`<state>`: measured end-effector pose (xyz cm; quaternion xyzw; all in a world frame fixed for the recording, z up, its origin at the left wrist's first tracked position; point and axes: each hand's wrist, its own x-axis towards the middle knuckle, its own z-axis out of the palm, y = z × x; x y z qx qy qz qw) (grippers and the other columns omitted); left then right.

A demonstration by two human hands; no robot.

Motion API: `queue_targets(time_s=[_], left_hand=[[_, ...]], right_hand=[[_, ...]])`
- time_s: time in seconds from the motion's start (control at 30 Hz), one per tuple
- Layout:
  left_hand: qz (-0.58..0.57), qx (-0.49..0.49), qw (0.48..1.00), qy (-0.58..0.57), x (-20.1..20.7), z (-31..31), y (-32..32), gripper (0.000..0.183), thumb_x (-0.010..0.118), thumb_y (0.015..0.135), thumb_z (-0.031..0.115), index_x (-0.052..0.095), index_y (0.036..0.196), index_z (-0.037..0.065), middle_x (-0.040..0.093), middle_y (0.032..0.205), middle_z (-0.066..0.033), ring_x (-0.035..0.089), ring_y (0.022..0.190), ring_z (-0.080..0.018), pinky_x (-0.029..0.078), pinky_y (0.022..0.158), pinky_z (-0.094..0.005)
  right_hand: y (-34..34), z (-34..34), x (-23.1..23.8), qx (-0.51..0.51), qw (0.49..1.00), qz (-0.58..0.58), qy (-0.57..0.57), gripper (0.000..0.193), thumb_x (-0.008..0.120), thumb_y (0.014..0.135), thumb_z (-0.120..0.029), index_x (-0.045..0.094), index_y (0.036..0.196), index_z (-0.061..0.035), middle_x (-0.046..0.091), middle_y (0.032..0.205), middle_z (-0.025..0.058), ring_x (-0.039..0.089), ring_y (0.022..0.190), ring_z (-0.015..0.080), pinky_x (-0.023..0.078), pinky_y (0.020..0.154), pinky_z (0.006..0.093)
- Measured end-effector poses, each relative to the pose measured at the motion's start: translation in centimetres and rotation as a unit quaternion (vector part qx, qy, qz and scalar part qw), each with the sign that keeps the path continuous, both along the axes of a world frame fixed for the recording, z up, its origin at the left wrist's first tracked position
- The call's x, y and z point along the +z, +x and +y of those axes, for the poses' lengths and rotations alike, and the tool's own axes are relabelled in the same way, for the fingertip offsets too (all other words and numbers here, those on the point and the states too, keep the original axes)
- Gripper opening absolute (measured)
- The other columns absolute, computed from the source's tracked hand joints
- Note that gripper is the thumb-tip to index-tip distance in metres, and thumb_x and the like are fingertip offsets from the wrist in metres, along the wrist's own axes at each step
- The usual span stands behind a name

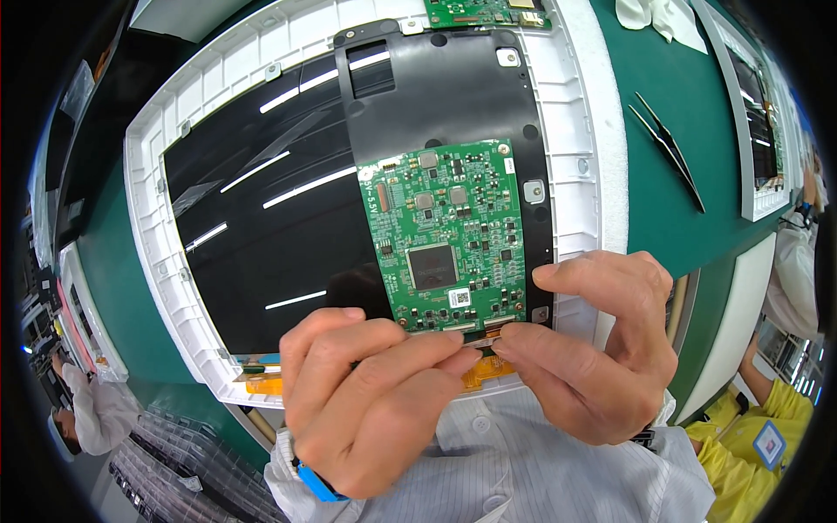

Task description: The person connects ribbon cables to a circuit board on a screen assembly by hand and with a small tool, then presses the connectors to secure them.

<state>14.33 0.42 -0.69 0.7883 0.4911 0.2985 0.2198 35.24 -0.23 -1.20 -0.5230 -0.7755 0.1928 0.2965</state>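
A green circuit board (449,231) with a large square chip lies on the black backing plate (436,96) of a display panel. At its near edge, by the white connectors, an orange flat flex cable (488,373) comes up from below. My left hand (375,383) is closed, fingertips pinched at the cable's end. My right hand (602,349) pinches the cable end from the other side, one fingertip resting higher on the plate's right margin. The fingers partly hide the cable's tip and the connectors, so I cannot tell whether it is seated.
The panel sits in a white ribbed frame (575,113) on a green mat (658,231). Black tweezers (670,155) lie to the right, with white finger cots (663,22) farther back. Another framed panel (754,105) stands at the far right. Other people are nearby on both sides.
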Motion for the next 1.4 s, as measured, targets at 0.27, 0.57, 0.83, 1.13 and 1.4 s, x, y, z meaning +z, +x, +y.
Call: queue_targets(time_s=[0.27,0.57,0.83,1.13,1.4], left_hand=[[-0.029,-0.006,0.999,-0.021,-0.5,0.2,-1.0,0.030,0.092,0.069,-0.001,0.066,0.081,0.007,0.077,0.082,-0.0061,0.064,0.074,-0.0212,0.050,0.080,-0.0457],[-0.037,-0.005,0.999,-0.019,-0.8,0.4,-1.1,0.027,0.089,0.073,-0.003,0.066,0.084,0.007,0.076,0.081,-0.0046,0.062,0.073,-0.0192,0.050,0.082,-0.0452],[-0.029,-0.004,0.999,-0.019,-0.7,0.4,-1.1,0.025,0.089,0.072,-0.002,0.068,0.081,0.008,0.077,0.081,-0.0031,0.062,0.074,-0.0182,0.050,0.083,-0.0442],[-0.026,-0.018,0.999,-0.004,-0.8,0.5,-1.4,0.026,0.092,0.071,0.006,0.067,0.079,0.008,0.077,0.081,-0.0031,0.063,0.073,-0.0189,0.050,0.082,-0.0444],[-0.021,-0.016,1.000,-0.006,-0.7,0.4,-1.4,0.028,0.092,0.071,0.009,0.065,0.078,0.009,0.077,0.081,-0.0030,0.064,0.073,-0.0194,0.051,0.083,-0.0447]], right_hand=[[-0.1,0.1,-0.2,0.008,1.000,-0.012,0.002,0.033,0.090,0.058,-0.010,0.081,0.090,-0.0101,0.070,0.114,0.0165,0.064,0.095,0.0295,0.040,0.078,0.0423],[-0.2,0.1,-0.1,0.010,1.000,-0.011,0.009,0.037,0.091,0.056,-0.009,0.081,0.091,-0.0093,0.071,0.111,0.0162,0.064,0.094,0.0291,0.041,0.075,0.0410],[-0.4,0.1,0.0,0.009,1.000,-0.023,0.011,0.037,0.091,0.057,-0.009,0.081,0.092,-0.0082,0.071,0.110,0.0162,0.064,0.092,0.0285,0.041,0.074,0.0403],[-0.4,0.2,0.1,0.021,0.999,-0.027,0.011,0.036,0.091,0.057,-0.010,0.082,0.091,-0.0072,0.071,0.109,0.0169,0.064,0.091,0.0281,0.041,0.074,0.0401],[-0.6,0.1,-0.1,0.021,0.999,-0.027,0.020,0.036,0.091,0.057,-0.011,0.082,0.092,-0.0070,0.071,0.109,0.0168,0.064,0.091,0.0279,0.040,0.075,0.0401]])
